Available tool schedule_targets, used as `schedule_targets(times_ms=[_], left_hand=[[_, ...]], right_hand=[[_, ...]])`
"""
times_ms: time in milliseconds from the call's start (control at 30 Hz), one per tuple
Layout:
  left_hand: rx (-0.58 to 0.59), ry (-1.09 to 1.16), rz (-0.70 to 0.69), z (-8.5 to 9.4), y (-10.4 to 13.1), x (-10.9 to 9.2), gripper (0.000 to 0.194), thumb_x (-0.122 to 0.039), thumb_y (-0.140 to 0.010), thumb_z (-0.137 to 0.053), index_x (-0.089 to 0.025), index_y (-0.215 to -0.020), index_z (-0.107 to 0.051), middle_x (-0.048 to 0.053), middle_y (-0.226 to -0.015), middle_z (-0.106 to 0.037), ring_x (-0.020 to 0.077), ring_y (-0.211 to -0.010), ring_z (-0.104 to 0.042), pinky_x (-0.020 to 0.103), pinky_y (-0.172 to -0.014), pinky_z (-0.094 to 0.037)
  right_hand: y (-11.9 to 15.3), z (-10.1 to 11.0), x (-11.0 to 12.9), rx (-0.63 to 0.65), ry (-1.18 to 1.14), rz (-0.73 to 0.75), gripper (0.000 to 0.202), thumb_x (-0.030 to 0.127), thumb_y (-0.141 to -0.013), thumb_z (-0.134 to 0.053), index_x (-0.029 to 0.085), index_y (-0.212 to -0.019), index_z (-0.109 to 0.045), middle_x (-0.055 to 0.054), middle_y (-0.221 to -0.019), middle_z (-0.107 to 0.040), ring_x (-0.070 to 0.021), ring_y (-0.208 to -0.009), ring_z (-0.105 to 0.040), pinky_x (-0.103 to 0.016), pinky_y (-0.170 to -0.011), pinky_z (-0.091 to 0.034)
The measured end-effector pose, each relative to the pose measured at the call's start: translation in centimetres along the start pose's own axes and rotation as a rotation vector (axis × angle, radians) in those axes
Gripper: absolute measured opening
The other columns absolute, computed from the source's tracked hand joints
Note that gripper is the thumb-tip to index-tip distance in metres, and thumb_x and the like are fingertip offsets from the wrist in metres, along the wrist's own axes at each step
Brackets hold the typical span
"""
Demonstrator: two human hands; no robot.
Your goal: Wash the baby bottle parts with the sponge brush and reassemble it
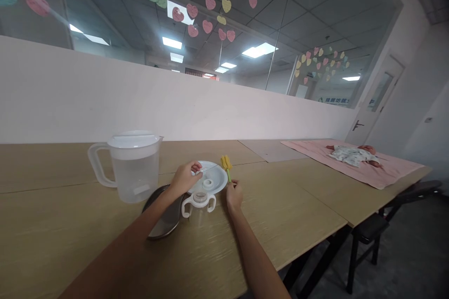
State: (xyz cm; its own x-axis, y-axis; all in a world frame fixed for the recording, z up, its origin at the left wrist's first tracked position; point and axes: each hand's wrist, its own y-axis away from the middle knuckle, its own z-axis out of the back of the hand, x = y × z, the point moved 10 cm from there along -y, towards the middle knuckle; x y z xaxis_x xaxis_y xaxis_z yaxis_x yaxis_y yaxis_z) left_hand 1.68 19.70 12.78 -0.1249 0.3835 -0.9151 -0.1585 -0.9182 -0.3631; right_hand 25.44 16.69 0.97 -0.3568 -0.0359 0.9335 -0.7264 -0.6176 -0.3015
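Observation:
My right hand is closed on the green handle of a brush with a yellow sponge head, held upright beside a white plate. Over the plate's left side is my left hand, its fingers curled together; a thin pale item seems to extend from them, too small to name. A white ring lies on the plate. Just in front stands a clear bottle with two white handles, its top uncovered. My left forearm crosses a dark-rimmed metal tray.
A lidded clear pitcher stands at the left on the wooden table. Far right, a baby doll lies on a pink cloth. A black stool is beside the table. Behind runs a white wall with a window.

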Motion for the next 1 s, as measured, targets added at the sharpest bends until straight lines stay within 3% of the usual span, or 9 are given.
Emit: schedule_targets(times_ms=[67,200,467,533,733,1000], left_hand=[[-0.017,0.287,0.132,-0.2,0.0,0.8,0.017,-0.010,-0.055,-0.063,-0.017,-0.071,-0.062,-0.002,-0.064,-0.057,0.0142,-0.066,-0.054,0.024,-0.067,-0.041],[0.012,0.597,0.330,-0.9,0.4,1.0,0.016,-0.007,-0.065,-0.049,-0.014,-0.077,-0.056,-0.001,-0.061,-0.054,0.0097,-0.053,-0.052,0.022,-0.057,-0.044],[0.056,0.915,0.524,-1.6,1.8,0.2,0.035,0.005,-0.062,-0.039,-0.011,-0.086,-0.059,0.004,-0.070,-0.060,0.0099,-0.061,-0.059,0.024,-0.063,-0.051],[0.033,0.959,0.558,-1.6,2.0,0.4,0.037,0.006,-0.061,-0.040,-0.012,-0.087,-0.059,0.002,-0.068,-0.060,0.0100,-0.060,-0.060,0.024,-0.063,-0.051],[-0.097,0.937,0.517,0.0,1.8,0.6,0.016,-0.002,-0.067,-0.052,-0.014,-0.076,-0.058,-0.001,-0.063,-0.059,0.0117,-0.060,-0.061,0.027,-0.062,-0.050],[-0.064,0.809,0.432,0.4,1.5,0.1,0.008,-0.014,-0.067,-0.065,-0.017,-0.071,-0.058,0.000,-0.069,-0.060,0.0132,-0.072,-0.061,0.026,-0.070,-0.048]], right_hand=[[0.1,0.1,0.2,0.000,-0.001,0.003,0.020,0.028,-0.075,-0.041,0.017,-0.082,-0.057,-0.008,-0.072,-0.064,-0.0220,-0.065,-0.058,-0.026,-0.055,-0.035],[0.3,0.2,0.4,0.013,0.005,0.004,0.021,0.028,-0.076,-0.041,0.017,-0.083,-0.057,-0.008,-0.073,-0.065,-0.0219,-0.067,-0.058,-0.026,-0.055,-0.035],[0.7,0.4,0.8,0.041,0.046,-0.011,0.022,0.027,-0.076,-0.041,0.016,-0.087,-0.057,-0.008,-0.078,-0.066,-0.0221,-0.070,-0.059,-0.026,-0.056,-0.034],[0.8,0.5,1.0,0.035,0.064,-0.007,0.022,0.028,-0.077,-0.041,0.016,-0.087,-0.057,-0.008,-0.079,-0.066,-0.0222,-0.070,-0.059,-0.026,-0.056,-0.033],[1.1,1.4,2.0,-0.021,0.124,0.038,0.028,0.027,-0.079,-0.038,0.014,-0.094,-0.058,-0.011,-0.086,-0.065,-0.0234,-0.074,-0.058,-0.027,-0.059,-0.033],[1.3,2.3,3.8,-0.128,0.147,0.238,0.036,0.032,-0.085,-0.034,0.012,-0.096,-0.062,-0.016,-0.091,-0.061,-0.0254,-0.080,-0.056,-0.031,-0.066,-0.035]])
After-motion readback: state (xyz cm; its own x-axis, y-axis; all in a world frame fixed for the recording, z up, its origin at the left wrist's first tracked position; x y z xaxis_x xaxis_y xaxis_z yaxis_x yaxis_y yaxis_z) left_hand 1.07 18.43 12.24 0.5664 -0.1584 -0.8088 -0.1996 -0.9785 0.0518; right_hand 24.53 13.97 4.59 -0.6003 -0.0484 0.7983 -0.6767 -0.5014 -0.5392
